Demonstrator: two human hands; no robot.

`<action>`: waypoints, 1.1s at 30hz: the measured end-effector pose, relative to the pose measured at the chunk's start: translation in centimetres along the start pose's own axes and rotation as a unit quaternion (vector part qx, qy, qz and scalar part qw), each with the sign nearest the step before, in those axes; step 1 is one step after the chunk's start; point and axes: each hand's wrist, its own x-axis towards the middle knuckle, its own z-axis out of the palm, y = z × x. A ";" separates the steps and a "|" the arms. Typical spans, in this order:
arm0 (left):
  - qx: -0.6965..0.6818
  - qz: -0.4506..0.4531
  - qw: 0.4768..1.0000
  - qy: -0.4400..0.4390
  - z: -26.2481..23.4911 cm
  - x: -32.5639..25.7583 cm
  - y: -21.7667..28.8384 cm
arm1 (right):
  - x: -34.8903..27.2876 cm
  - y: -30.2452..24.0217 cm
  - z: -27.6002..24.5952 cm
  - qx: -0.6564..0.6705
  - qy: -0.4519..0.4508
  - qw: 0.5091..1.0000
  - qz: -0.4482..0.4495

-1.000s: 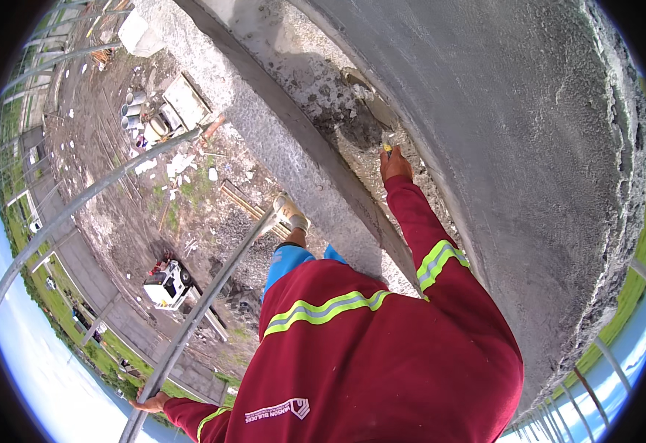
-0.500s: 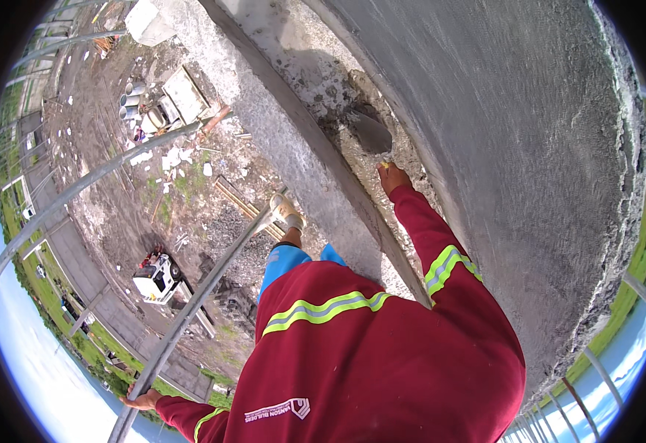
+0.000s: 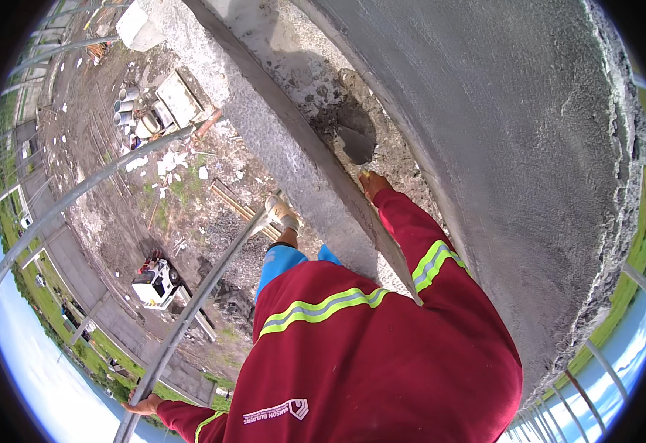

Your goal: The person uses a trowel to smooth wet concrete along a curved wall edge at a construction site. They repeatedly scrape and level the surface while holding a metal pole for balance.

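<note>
My right hand (image 3: 372, 184) is closed round the yellowish handle of a trowel. The trowel's grey blade (image 3: 357, 145) lies at a heap of wet mortar (image 3: 346, 111) in the channel between two concrete edges. At lower left, my left hand (image 3: 144, 404) is wrapped round a grey metal scaffold pipe (image 3: 190, 314). Just left of the channel runs a rough concrete ledge (image 3: 278, 133). To the right rises a wide, freshly smoothed grey concrete surface (image 3: 507, 148).
Far below on the left is the ground, with a white vehicle (image 3: 156, 284), wooden planks (image 3: 234, 203) and scattered debris. Another curved pipe (image 3: 79, 192) crosses the left side. My shoe (image 3: 282, 214) is beside the ledge, high above the ground. More uprights stand at lower right.
My right hand and the trowel have shifted left and slightly nearer, and the blade is turned more toward me. My left hand keeps its hold on the pipe.
</note>
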 end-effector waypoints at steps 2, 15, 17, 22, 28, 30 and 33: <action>0.022 0.013 1.000 0.010 0.1 0.1 0.0 | -2.7 0.7 0.7 -0.057 0.014 0.998 -0.039; 0.019 0.024 0.999 0.044 1.5 -1.7 0.5 | -12.0 7.3 -4.4 0.382 -0.006 0.889 0.253; 0.015 0.028 0.999 0.030 1.2 -1.3 0.4 | -6.5 5.6 -5.1 0.399 0.020 0.904 0.148; 0.035 0.034 0.998 0.032 0.6 -0.8 -0.1 | 1.1 2.6 -4.5 0.007 0.103 0.993 0.058; 0.037 0.041 0.998 0.041 1.0 -0.9 0.2 | -7.3 5.8 -1.7 0.022 0.079 0.996 0.044; 0.035 0.025 0.999 0.027 1.0 -1.1 0.3 | -9.9 9.0 -0.5 0.096 0.078 0.989 0.084; 0.029 0.026 0.999 0.029 1.1 -1.5 0.5 | -11.4 15.0 1.3 0.120 0.060 0.974 0.180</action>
